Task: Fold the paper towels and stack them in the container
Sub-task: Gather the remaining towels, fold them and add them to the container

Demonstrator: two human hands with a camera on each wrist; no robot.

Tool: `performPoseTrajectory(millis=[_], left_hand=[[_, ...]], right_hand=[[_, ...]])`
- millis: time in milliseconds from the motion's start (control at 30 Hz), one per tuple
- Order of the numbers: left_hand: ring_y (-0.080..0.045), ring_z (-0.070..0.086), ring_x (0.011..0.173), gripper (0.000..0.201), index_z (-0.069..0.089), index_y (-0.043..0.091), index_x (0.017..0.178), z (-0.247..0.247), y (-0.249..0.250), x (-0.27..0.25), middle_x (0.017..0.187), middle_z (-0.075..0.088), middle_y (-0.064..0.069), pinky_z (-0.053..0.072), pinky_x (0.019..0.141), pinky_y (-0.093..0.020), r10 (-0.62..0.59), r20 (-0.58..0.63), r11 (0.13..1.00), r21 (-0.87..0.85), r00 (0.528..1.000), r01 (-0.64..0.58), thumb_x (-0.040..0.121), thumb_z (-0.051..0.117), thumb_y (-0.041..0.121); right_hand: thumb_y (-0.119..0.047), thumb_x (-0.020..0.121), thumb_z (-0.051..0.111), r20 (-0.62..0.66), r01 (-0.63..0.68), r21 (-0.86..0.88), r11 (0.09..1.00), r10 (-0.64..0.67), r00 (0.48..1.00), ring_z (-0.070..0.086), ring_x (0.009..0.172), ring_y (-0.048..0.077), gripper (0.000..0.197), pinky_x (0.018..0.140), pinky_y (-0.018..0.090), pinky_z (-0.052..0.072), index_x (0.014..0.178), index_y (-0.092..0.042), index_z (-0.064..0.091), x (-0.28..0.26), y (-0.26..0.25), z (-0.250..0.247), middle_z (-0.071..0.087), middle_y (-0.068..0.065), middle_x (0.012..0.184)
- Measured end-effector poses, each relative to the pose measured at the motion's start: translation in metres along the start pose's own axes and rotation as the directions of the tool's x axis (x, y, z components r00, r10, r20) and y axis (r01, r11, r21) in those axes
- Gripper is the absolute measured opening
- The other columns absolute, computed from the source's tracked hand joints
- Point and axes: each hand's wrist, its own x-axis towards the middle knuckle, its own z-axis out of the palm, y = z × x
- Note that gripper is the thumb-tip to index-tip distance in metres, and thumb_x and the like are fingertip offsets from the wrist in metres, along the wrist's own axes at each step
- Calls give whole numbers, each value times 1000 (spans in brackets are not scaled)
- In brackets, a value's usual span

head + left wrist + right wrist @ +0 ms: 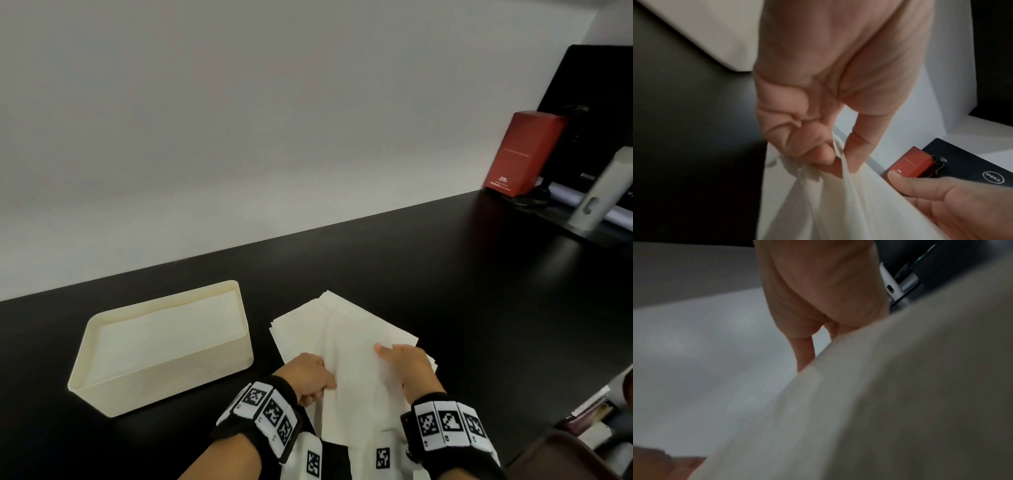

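A cream container (164,383) stands on the black table (445,274) at the left, with folded paper towels (164,329) lying flat inside. To its right lies a loose pile of white paper towels (346,318). One sheet (363,394) is lifted from the pile towards me. My left hand (322,385) pinches its left edge between thumb and curled fingers (818,151). My right hand (394,356) holds its right side, thumb (920,186) on top. The raised sheet (879,402) hides the right hand's fingertips in the right wrist view.
A red box (524,154), a dark monitor (599,102) and a white bottle (603,192) stand at the table's far right. A plain wall runs behind the table. The table's right edge lies near my right wrist, with brown objects (582,455) beyond it.
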Motion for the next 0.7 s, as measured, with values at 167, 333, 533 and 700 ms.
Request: performPoseTrajectory(millis=[167, 333, 533, 700], left_hand=[[-10, 49, 56, 8, 55, 15, 83, 7, -6, -4, 72, 56, -3, 43, 48, -18, 27, 7, 996, -89, 1000, -26, 91, 55, 17], [-19, 62, 95, 35, 57, 8, 117, 14, -2, -6, 96, 64, -1, 54, 80, -29, 91, -39, 974, -204, 995, -97, 94, 52, 34], [-24, 56, 115, 45, 56, 10, 122, 25, -4, -4, 122, 62, -6, 45, 102, -36, 134, -83, 979, -145, 987, -145, 84, 65, 33], [-23, 53, 119, 38, 52, 10, 126, 22, -6, -12, 129, 57, -7, 43, 105, -35, 201, -161, 979, -3, 966, -204, 90, 59, 20]], right_hand=[[-11, 74, 76, 39, -43, -3, 999, 43, 998, 59, 106, 33, 37, 98, 47, 47, 106, -6, 56, -5, 9, 3, 63, 11, 102], [-9, 72, 76, 55, -1, -119, 993, 8, 998, 58, 110, 31, 61, 96, 43, 49, 125, -5, 45, -13, 10, 11, 60, 14, 118], [-13, 76, 75, 79, 57, -123, 991, -47, 996, 53, 114, 26, 70, 93, 33, 47, 134, -10, 36, -21, 14, 24, 54, 10, 124], [-8, 76, 74, 65, 108, -107, 988, -102, 993, 52, 117, 27, 74, 100, 37, 46, 138, -10, 33, -20, 12, 20, 54, 10, 126]])
